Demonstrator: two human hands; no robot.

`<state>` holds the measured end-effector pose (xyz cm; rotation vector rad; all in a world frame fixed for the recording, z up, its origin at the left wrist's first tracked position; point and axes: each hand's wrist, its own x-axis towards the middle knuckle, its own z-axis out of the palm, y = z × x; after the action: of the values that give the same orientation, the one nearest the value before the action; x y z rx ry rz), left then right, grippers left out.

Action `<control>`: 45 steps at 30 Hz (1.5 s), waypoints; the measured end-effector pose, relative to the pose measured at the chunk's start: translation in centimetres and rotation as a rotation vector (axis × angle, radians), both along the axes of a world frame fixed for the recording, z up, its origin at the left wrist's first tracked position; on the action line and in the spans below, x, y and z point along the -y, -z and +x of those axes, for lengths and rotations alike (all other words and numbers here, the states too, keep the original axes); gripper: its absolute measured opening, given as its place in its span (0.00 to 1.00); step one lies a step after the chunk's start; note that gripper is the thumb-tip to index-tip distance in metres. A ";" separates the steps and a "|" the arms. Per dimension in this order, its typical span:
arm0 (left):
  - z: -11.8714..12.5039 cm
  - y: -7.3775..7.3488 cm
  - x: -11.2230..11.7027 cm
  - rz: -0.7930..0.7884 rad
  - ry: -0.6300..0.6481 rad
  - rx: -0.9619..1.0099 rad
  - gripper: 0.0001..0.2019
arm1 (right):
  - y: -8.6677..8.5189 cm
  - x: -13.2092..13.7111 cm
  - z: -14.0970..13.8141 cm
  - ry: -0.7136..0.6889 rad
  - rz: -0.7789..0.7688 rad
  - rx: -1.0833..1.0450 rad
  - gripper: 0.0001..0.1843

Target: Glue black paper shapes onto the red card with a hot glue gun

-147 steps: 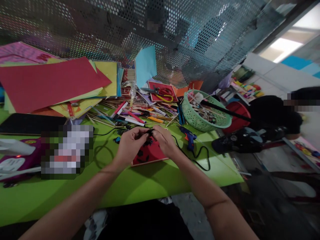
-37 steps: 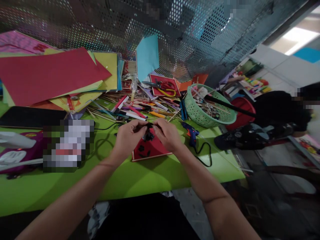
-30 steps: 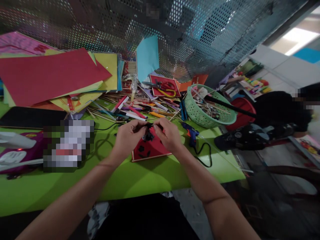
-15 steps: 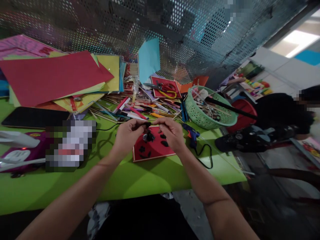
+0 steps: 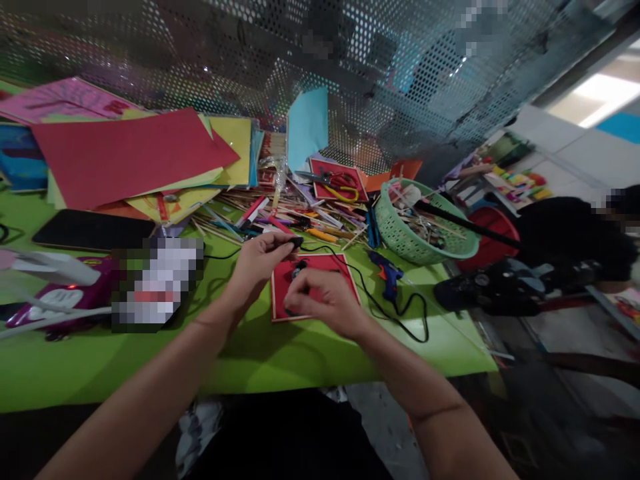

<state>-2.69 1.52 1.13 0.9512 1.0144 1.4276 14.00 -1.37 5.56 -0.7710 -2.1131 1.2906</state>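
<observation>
A small dark piece (image 5: 297,241) is pinched between the fingertips of my left hand (image 5: 261,257), just above the back edge of a red panel with a light wooden rim (image 5: 273,293). Low over that panel is my right hand (image 5: 325,300), its fingers curled and closed with the tips near the panel's front left part. Whatever those fingertips hold, if anything, is hidden. A dark, shiny shape (image 5: 299,268) on the panel shows partly above my right hand, which covers most of the other dark pieces.
A blue glue gun (image 5: 388,275) with a black cord lies right of the panel. Behind are a green basket (image 5: 400,230), scissors (image 5: 345,183), sticks and markers. Coloured paper (image 5: 135,157), a phone (image 5: 93,230) and a purple device (image 5: 75,293) lie left. Another person is at right.
My right hand has moved away from my left hand, down and toward me, onto the panel. My left hand still pinches the dark piece. The view has shifted slightly.
</observation>
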 end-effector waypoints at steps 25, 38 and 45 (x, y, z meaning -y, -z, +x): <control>1.1 -0.6 0.0 -0.091 0.114 0.061 0.16 | 3.0 0.4 15.7 1.128 0.366 0.440 0.11; 0.7 -1.0 0.3 -0.080 0.166 0.071 0.21 | 5.9 -2.7 17.6 1.336 -0.032 0.283 0.25; 0.6 -1.0 0.3 -0.063 0.166 0.107 0.21 | 4.5 -0.1 16.3 1.245 -0.058 -0.281 0.29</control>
<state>-2.12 1.20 2.09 0.8824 0.8764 1.2875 30.26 -1.27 1.05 -1.4665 -0.9659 0.6662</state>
